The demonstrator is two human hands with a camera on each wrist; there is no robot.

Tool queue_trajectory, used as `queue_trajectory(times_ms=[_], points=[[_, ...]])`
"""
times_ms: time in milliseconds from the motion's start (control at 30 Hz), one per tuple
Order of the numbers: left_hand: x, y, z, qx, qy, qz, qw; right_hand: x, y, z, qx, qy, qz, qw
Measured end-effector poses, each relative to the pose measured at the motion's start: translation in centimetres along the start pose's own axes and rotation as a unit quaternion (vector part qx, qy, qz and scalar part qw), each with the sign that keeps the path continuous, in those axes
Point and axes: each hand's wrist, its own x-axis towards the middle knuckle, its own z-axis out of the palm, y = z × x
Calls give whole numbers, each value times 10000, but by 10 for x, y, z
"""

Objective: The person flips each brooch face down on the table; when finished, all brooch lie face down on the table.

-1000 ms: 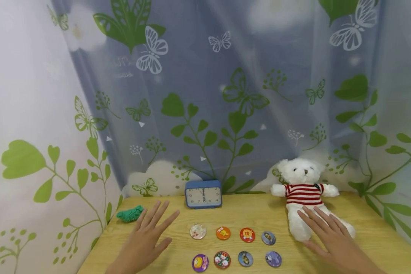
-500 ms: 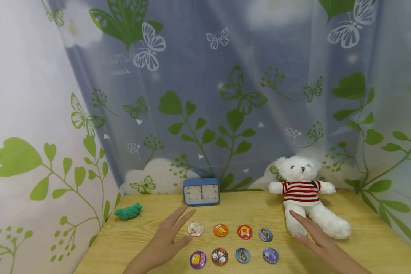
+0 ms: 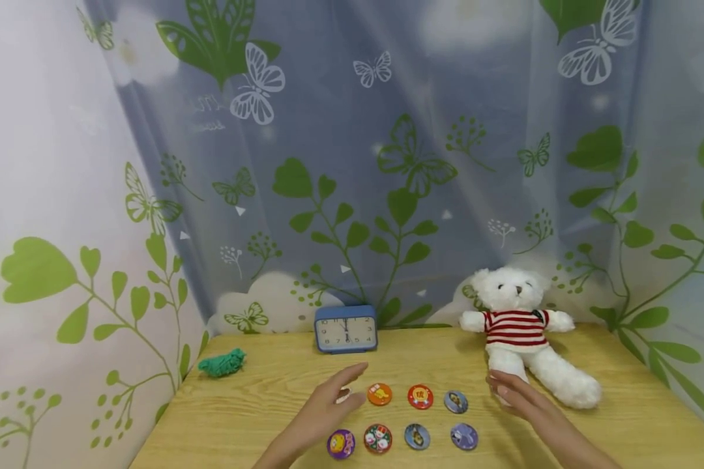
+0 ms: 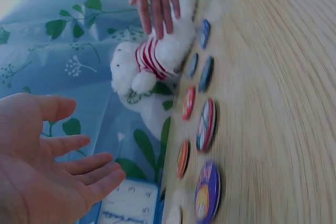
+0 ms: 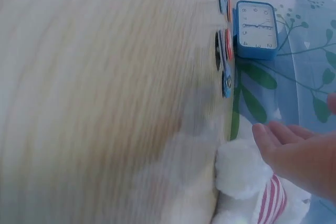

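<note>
Several round button badges lie in two rows on the wooden table, among them an orange badge (image 3: 379, 394), a red badge (image 3: 420, 396) and a purple badge (image 3: 341, 444). Over their left end is my left hand (image 3: 322, 413), fingers extended and holding nothing; it mostly covers a pale badge in the head view. The left wrist view shows its palm facing sideways, fingers apart. My right hand (image 3: 534, 410) holds nothing, its fingers loosely extended right of the badges. In the head view it overlaps one leg of a white teddy bear (image 3: 516, 329) in a red-striped shirt.
A blue alarm clock (image 3: 346, 329) stands at the back of the table (image 3: 258, 384). At the far left lies a crumpled green bundle (image 3: 223, 363). A curtain (image 3: 328, 163) printed with leaves and butterflies hangs behind.
My left hand has moved right, from beside the green bundle to over the left badges. My right hand has turned edge-on and shifted slightly left. The badges have stayed in place.
</note>
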Motion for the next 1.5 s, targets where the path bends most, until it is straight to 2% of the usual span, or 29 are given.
queue_trajectory(times_ms=[133, 267, 467, 600, 733, 867, 1067, 1167, 1333, 1500], points=[[11, 5, 14, -674, -85, -307, 9972, 3, 5, 4, 400, -50, -128, 9991], [24, 8, 28, -949, -132, -269, 9950, 9, 7, 9, 661, -147, -113, 9976], [39, 10, 48, -1371, -237, -357, 9896, 16, 8, 15, 793, -89, 128, 9967], [46, 10, 62, -1708, -181, -420, 9842, 19, 8, 18, 919, 41, 344, 9952], [56, 10, 78, -1999, -150, -772, 9767, 21, 8, 21, 981, 187, 483, 9938], [67, 7, 94, -2097, -101, -1205, 9702, 25, 8, 24, 1005, 373, 515, 9929], [77, 1, 115, -2291, 158, -1409, 9630, 37, 7, 29, 1138, 735, 734, 9881], [81, 1, 121, -2206, 269, -1506, 9633, 40, 6, 31, 1143, 796, 790, 9871], [86, 3, 130, -2067, 429, -1455, 9666, 43, 5, 32, 1093, 959, 829, 9859], [88, 7, 140, -2004, 634, -1466, 9666, 46, 6, 35, 930, 1070, 844, 9863]])
